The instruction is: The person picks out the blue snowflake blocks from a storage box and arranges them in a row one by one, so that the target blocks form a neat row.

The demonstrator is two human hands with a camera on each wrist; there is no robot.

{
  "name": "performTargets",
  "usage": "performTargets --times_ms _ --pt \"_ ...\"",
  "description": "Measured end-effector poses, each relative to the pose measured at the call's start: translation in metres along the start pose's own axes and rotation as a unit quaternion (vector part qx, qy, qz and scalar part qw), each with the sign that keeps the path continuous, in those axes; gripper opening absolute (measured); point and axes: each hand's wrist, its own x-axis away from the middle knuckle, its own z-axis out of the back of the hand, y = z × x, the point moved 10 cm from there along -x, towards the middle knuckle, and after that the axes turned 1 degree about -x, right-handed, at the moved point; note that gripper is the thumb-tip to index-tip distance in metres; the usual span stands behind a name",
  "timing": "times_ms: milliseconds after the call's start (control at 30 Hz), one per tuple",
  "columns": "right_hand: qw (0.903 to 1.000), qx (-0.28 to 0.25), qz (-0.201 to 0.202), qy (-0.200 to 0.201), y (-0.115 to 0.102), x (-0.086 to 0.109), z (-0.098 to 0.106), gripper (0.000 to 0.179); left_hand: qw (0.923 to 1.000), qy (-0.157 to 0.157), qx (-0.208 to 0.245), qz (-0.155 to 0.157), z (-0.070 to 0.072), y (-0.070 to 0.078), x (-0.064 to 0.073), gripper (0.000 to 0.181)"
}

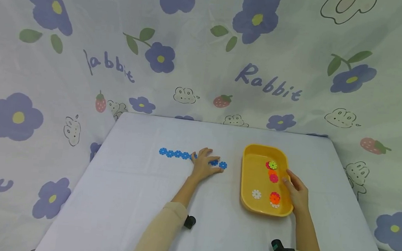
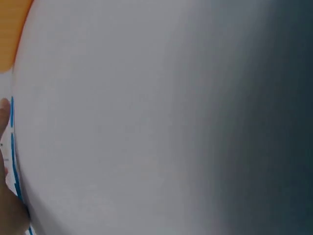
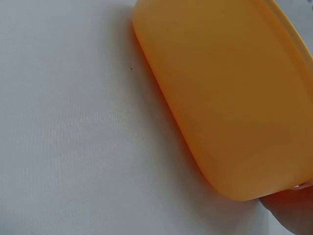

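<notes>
Blue notched discs [image 1: 178, 154], shaped like snowflakes, lie in a row on the white table. Over the right part of that row is my left hand [image 1: 203, 166], its fingers spread, hiding some of the discs. Its thumb reaches down close to the end disc [image 1: 223, 165]; whether they touch I cannot tell. At the left border of the left wrist view, part of this hand [image 2: 9, 210] shows beside thin blue edges. My right hand [image 1: 297, 192] grips the right rim of a yellow tray [image 1: 254, 173], thumb over the inside. The tray's outer wall [image 3: 225, 98] fills much of the right wrist view.
Inside the tray lie a white disc [image 1: 256, 194], a yellow-green disc [image 1: 272, 165], an orange disc [image 1: 275, 198] and several pink or other ones, some overlapping. A flower-patterned cloth [image 1: 192, 61] hangs behind the table [image 1: 116, 205] and at its sides.
</notes>
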Motion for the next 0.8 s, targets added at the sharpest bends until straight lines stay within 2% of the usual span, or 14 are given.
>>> performTargets --times_ms 100,267,333,633,800 --pt "1.0000 -0.001 0.001 -0.001 -0.001 -0.001 0.000 0.055 0.9994 0.032 0.005 0.009 0.009 -0.004 0.009 0.056" --pt "1.0000 -0.003 0.007 -0.005 -0.001 -0.003 -0.001 0.057 0.9942 0.103 0.033 -0.003 0.032 -0.006 0.021 0.053" --pt "0.9999 0.006 0.009 -0.005 0.000 -0.003 -0.001 0.057 0.9917 0.118 0.049 -0.007 0.040 -0.007 0.025 0.050" --pt "0.9997 0.015 0.018 -0.006 -0.001 -0.005 0.000 0.056 0.9883 0.115 0.100 0.005 0.047 -0.010 0.046 0.046" --pt "0.9995 0.022 0.024 0.004 -0.007 -0.004 -0.002 0.054 0.9864 0.110 0.121 0.015 0.057 -0.015 0.052 0.046"
